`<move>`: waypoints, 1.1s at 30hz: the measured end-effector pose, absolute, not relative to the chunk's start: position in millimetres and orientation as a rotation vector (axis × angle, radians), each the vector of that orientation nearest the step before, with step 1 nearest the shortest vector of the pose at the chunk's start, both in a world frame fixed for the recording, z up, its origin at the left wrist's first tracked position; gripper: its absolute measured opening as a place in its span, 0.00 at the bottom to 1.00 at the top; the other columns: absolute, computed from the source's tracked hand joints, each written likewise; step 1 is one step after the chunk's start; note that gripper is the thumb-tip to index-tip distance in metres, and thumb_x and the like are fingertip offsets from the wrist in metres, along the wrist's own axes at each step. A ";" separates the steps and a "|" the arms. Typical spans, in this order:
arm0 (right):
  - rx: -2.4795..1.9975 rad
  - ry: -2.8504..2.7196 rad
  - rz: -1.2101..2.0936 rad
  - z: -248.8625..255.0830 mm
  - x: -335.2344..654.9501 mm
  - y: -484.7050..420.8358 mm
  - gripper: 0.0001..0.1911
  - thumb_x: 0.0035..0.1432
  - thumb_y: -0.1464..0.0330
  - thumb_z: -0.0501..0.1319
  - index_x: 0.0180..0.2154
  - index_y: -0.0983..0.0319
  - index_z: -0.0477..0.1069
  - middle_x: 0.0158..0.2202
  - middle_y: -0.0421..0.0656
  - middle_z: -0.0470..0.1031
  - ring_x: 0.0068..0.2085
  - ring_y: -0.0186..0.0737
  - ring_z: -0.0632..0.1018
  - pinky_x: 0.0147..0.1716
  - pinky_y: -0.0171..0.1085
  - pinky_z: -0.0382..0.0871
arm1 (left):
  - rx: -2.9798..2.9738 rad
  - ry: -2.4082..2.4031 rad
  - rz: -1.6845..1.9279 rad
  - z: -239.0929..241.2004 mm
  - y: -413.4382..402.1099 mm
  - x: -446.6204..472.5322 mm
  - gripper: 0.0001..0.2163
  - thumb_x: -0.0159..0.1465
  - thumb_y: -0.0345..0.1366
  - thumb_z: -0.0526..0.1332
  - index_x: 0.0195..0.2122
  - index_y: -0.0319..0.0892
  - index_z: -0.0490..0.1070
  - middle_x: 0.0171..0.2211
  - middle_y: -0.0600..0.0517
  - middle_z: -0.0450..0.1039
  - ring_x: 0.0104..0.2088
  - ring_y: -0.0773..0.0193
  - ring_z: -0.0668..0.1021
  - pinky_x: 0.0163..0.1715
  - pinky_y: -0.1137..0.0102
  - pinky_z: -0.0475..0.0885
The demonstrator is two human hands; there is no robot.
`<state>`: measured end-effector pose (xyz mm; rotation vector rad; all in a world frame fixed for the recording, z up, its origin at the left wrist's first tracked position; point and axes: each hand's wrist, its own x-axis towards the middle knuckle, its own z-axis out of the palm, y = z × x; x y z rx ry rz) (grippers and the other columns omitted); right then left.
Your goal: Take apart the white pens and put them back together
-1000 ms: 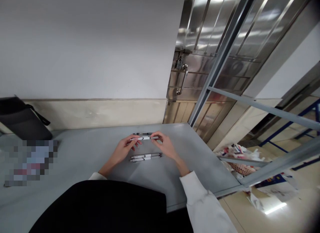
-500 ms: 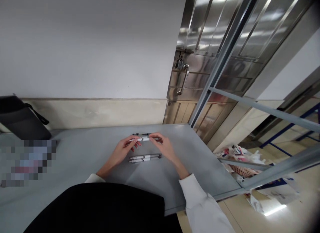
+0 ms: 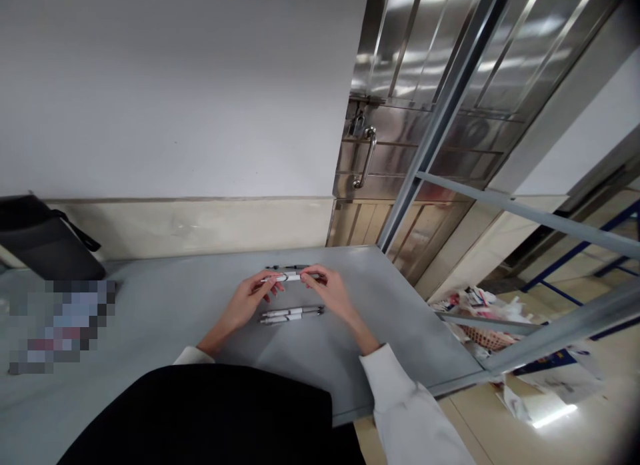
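Note:
Between my two hands a white pen (image 3: 287, 277) with a dark band is held level above the grey tabletop (image 3: 200, 288). My left hand (image 3: 247, 300) pinches its left end, and my right hand (image 3: 327, 292) grips the right end between thumb and fingers. Nearer to me, a few white-and-dark pens (image 3: 287, 315) lie side by side on the table. Just beyond the held pen lies another thin dark pen-like item (image 3: 285, 267), partly hidden by my fingers.
At the far left a black bag (image 3: 47, 235) leans near the wall, with a blurred-out item (image 3: 65, 325) in front. A metal frame post (image 3: 430, 145) rises at the table's right corner. Beyond it stand a steel door (image 3: 390, 135) and, on the floor, a basket of litter (image 3: 487, 335).
Both hands keep hold of the pen in almost the same place; the right fingers have shifted slightly. The whole view has moved a little.

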<state>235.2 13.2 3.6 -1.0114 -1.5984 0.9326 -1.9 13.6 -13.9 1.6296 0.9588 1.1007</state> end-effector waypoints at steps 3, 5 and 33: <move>-0.983 -1.623 0.882 5.5 236.1 11.9 0.07 0.61 0.63 0.66 0.39 0.57 0.79 0.42 0.43 0.82 0.43 0.42 0.81 0.47 0.42 0.76 | 1.621 0.968 1.115 -12.1 11.6 -1.2 0.18 0.70 0.51 0.60 0.47 0.42 0.78 0.36 0.48 0.80 0.36 0.59 0.79 0.34 0.68 0.72; -0.960 -1.615 0.882 6.0 236.8 11.4 0.07 0.60 0.63 0.67 0.40 0.58 0.78 0.42 0.43 0.82 0.45 0.42 0.81 0.48 0.43 0.76 | 1.623 0.973 1.122 -10.9 10.5 -1.0 0.17 0.70 0.51 0.60 0.46 0.42 0.78 0.35 0.48 0.80 0.36 0.59 0.79 0.35 0.68 0.72; -1.112 -1.317 0.898 -9.8 250.2 30.2 0.12 0.58 0.55 0.63 0.37 0.55 0.78 0.35 0.42 0.82 0.38 0.47 0.82 0.46 0.46 0.74 | 1.462 1.059 1.219 -10.8 14.2 -1.3 0.22 0.62 0.56 0.64 0.44 0.43 0.78 0.39 0.46 0.81 0.39 0.56 0.78 0.30 0.70 0.74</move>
